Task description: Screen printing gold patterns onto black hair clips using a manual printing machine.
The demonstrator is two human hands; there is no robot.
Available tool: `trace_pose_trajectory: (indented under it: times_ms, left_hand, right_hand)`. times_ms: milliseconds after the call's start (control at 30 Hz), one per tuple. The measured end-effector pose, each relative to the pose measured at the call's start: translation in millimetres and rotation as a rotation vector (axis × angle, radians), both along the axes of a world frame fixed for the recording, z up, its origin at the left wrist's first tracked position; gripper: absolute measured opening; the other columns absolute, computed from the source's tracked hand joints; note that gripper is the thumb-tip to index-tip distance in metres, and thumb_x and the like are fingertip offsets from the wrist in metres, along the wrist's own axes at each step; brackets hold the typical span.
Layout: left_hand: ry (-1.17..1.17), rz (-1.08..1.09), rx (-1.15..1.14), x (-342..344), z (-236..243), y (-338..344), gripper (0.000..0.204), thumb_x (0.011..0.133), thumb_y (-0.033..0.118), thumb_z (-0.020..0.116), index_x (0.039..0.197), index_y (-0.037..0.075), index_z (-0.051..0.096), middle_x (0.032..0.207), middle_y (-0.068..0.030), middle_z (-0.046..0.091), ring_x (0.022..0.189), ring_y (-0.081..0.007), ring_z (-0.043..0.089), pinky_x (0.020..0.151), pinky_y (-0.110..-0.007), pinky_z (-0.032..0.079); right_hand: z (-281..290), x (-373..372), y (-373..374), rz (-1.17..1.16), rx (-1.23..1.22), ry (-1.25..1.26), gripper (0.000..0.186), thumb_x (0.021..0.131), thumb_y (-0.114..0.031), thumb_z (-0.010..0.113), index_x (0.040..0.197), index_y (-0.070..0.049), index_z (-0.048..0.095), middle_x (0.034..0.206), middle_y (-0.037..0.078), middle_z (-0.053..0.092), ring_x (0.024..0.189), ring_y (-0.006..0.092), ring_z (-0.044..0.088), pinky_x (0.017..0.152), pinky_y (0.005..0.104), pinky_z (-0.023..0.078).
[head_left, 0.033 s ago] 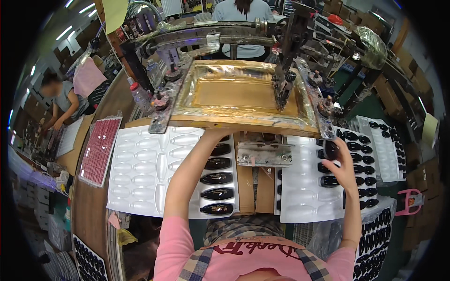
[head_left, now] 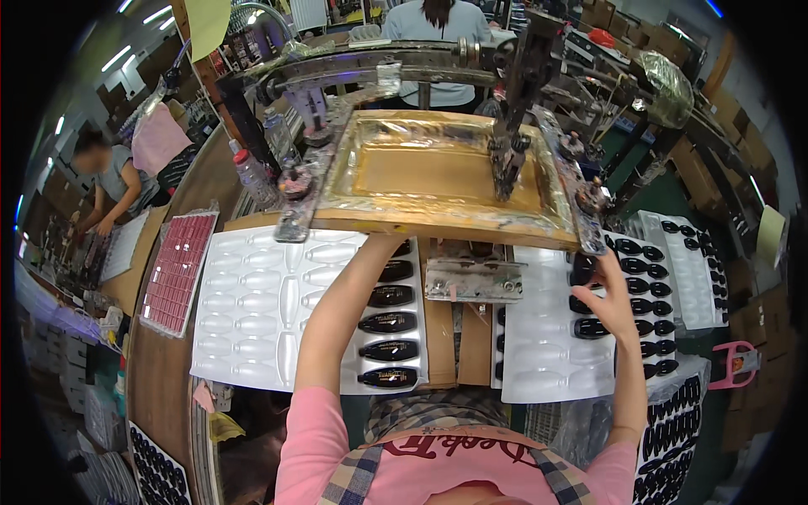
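Note:
My left forearm reaches up under the front of a wooden-framed printing screen [head_left: 446, 168]; the screen hides my left hand, fingers included. Under that forearm, a white moulded tray [head_left: 223, 337] holds a column of glossy black bottle-shaped pieces [head_left: 388, 350] with gold print. At the right, my right hand [head_left: 613, 290] curls around a black bottle-shaped piece [head_left: 583, 269], thumb below and fingers above. It is over another white tray [head_left: 547, 370], where more black pieces [head_left: 652, 305] lie in rows. Between the trays sits a stained metal fixture [head_left: 475, 279] below the screen.
A dark metal arm [head_left: 509, 109] stands over the screen. To the left are a red-capped bottle [head_left: 250, 172] and a tray of pink pieces [head_left: 177, 273]. Further trays of black pieces [head_left: 673, 429] sit at the right, near a pink stool [head_left: 734, 364]. Co-workers are at the left and beyond the screen.
The screen has shifted slightly right and toward me. My right hand has moved a little, and the black piece in it lies further left. My left forearm is nearly where it was.

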State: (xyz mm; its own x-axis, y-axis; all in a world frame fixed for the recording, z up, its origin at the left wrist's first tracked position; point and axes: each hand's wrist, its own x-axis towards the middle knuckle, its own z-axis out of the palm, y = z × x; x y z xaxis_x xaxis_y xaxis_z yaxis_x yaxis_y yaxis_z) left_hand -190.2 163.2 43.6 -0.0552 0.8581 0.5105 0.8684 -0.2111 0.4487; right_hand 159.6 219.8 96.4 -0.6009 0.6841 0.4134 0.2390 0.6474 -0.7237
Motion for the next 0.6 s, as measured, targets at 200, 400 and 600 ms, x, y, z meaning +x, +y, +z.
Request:
trace_pose_trajectory:
  times_ms: [200,400,600]
  left_hand:
    - [-0.456,-0.095,0.101,-8.6,32.8,8.4,0.022,0.079,0.007,0.056,0.100,0.003,0.056,0.091,-0.0053,0.058,0.083,-0.0125,0.054,0.074,-0.025,0.043]
    - [-1.066,-0.017,0.260,-54.0,32.6,-45.8,0.022,0.080,0.009,0.058,0.101,0.002,0.057,0.087,-0.0029,0.058,0.076,-0.0079,0.054,0.067,-0.022,0.046]
    - [-1.172,0.452,0.288,-139.3,-74.0,-95.1,0.018,0.080,0.005,0.057,0.096,-0.002,0.055,0.083,-0.0076,0.059,0.071,-0.0123,0.057,0.064,-0.026,0.051]
  right_hand:
    - [2.5,-62.4,12.2,0.079,-0.053,-0.167,0.048,0.071,-0.024,0.069,0.108,-0.001,0.051,0.102,0.010,0.056,0.093,0.0210,0.052,0.082,0.0289,0.039]
    - [1.0,-118.2,-6.3,0.196,-0.024,-0.376,0.048,0.073,-0.032,0.066,0.107,-0.001,0.051,0.108,0.014,0.052,0.101,0.0271,0.047,0.088,0.0336,0.035]
    - [-8.8,-107.7,-10.2,0.252,0.100,-0.272,0.042,0.080,-0.027,0.058,0.109,0.000,0.048,0.109,0.018,0.052,0.104,0.0308,0.047,0.089,0.0345,0.034]
